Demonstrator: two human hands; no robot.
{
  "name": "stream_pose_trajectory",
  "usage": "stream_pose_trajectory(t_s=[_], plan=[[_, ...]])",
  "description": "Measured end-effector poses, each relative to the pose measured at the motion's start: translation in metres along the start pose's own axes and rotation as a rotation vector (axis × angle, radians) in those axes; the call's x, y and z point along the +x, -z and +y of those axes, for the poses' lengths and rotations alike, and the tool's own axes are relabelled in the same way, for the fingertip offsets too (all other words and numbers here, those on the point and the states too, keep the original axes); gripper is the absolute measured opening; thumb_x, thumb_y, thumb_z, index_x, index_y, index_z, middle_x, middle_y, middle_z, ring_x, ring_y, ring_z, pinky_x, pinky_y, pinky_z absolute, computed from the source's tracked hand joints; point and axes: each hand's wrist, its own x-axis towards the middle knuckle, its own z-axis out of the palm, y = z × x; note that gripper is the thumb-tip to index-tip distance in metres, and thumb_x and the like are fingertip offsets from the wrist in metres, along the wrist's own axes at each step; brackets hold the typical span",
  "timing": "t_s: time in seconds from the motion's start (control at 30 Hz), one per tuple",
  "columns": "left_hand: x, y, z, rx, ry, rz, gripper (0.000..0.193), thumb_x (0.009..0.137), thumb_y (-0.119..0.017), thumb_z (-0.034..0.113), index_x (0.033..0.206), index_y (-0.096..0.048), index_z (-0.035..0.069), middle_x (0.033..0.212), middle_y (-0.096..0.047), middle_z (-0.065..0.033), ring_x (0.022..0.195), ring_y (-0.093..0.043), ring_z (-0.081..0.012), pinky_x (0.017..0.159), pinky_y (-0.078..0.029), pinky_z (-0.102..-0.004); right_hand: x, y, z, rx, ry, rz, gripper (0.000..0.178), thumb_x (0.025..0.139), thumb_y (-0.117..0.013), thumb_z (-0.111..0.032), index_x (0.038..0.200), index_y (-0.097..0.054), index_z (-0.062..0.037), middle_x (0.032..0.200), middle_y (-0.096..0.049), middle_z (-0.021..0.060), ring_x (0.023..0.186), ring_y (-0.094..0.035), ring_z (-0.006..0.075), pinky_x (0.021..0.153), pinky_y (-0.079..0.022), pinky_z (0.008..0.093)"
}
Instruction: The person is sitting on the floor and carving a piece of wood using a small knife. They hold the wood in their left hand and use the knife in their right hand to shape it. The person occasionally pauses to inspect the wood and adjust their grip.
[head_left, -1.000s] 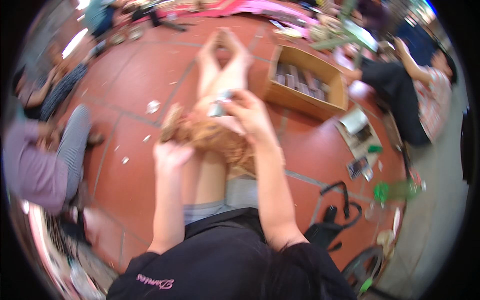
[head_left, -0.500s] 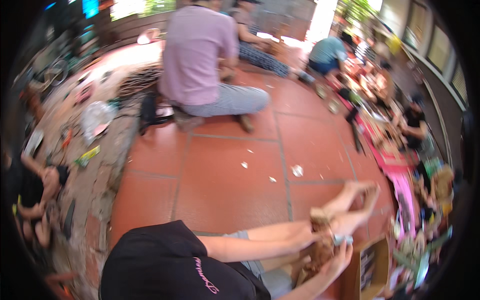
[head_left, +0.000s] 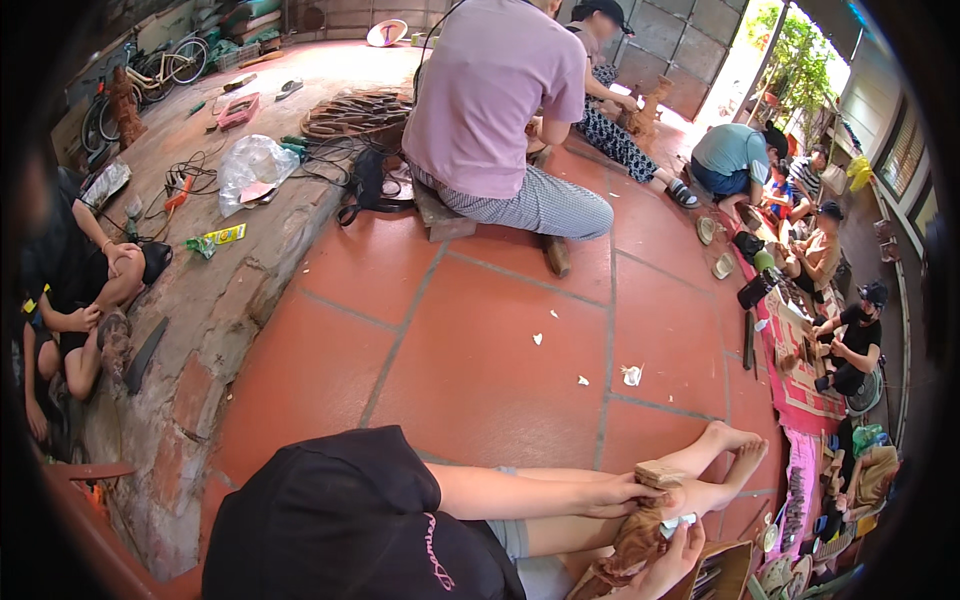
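Stretched out to the right over my bare legs, both hands work at a brown wood carving [head_left: 640, 541] with a squared block at its upper end. My left hand [head_left: 618, 490] grips the carving just below that block. In my right hand [head_left: 680, 560], thumb and fingers pinch a small folded whitish piece [head_left: 678, 523] pressed against the carving's side. Its material is too small to make out. The carving's lower part runs down between my thighs, partly hidden by my right hand and forearm.
A wooden box [head_left: 727, 571] stands beside my right hand. Ahead, a person in a pink shirt [head_left: 497, 100] sits on a low stool. More people sit at right along a red mat [head_left: 800, 370]. White scraps [head_left: 632, 375] dot the tiles. At left, a rough ledge holds a plastic bag [head_left: 254, 172].
My view has swung, so the surroundings sit farther right and look sharper. Both hands stay on the carving, the right still pinching the whitish piece.
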Motion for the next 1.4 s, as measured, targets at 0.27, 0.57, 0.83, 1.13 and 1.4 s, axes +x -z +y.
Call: stream_pose_trajectory(t_s=[0.27, 0.57, 0.83, 1.13, 1.4], plan=[[0.010, 0.015, -0.009, -0.033, -0.027, -0.065, 0.044, 0.089, -0.064, 0.010, 0.129, -0.045, 0.006, 0.122, -0.054, -0.0041, 0.114, -0.052, -0.0124, 0.096, -0.045, -0.0301, 0.010, -0.009, 0.022, -0.206, 0.094, 0.093, 0.040, 0.088, -0.065, -0.007, 0.122, -0.050, 0.0070, 0.116, -0.058, 0.0204, 0.104, -0.057, 0.0273, 0.089, -0.049, 0.0363], [0.022, 0.020, -0.023, -0.134, -0.039, -0.054, 0.054, 0.085, -0.069, 0.010, 0.131, -0.042, 0.006, 0.123, -0.054, -0.0040, 0.113, -0.053, -0.0131, 0.097, -0.044, -0.0306, 0.020, -0.018, 0.036, -0.277, 0.190, 0.011, 0.047, 0.084, -0.074, -0.016, 0.117, -0.049, 0.0066, 0.110, -0.058, 0.0199, 0.100, -0.058, 0.0268, 0.082, -0.051, 0.0344], [-0.005, 0.007, 0.008, 0.192, -0.115, -0.191, 0.044, 0.091, -0.063, 0.018, 0.129, -0.047, 0.002, 0.126, -0.055, -0.0026, 0.112, -0.051, -0.0124, 0.098, -0.040, -0.0309, 0.016, -0.006, 0.050, -0.314, 0.510, -0.002, 0.057, 0.070, -0.086, -0.015, 0.108, -0.049, 0.0043, 0.100, -0.061, 0.0197, 0.089, -0.060, 0.0262, 0.081, -0.051, 0.0357], [-0.023, 0.004, 0.026, 0.244, -0.205, -0.127, 0.043, 0.090, -0.064, 0.018, 0.127, -0.048, 0.003, 0.122, -0.057, -0.0025, 0.111, -0.053, -0.0125, 0.098, -0.041, -0.0313, 0.005, -0.059, 0.050, -0.339, 0.529, -0.113, 0.049, 0.073, -0.082, -0.012, 0.107, -0.051, 0.0024, 0.095, -0.062, 0.0167, 0.086, -0.060, 0.0252, 0.079, -0.050, 0.0367], [-0.030, 0.002, 0.033, 0.254, -0.234, -0.124, 0.042, 0.089, -0.066, 0.018, 0.126, -0.050, 0.004, 0.119, -0.058, -0.0023, 0.110, -0.053, -0.0126, 0.098, -0.041, -0.0317, -0.002, -0.072, 0.053, -0.344, 0.534, -0.172, 0.043, 0.076, -0.079, -0.013, 0.108, -0.054, 0.0012, 0.095, -0.063, 0.0162, 0.086, -0.060, 0.0255, 0.079, -0.050, 0.0365]])
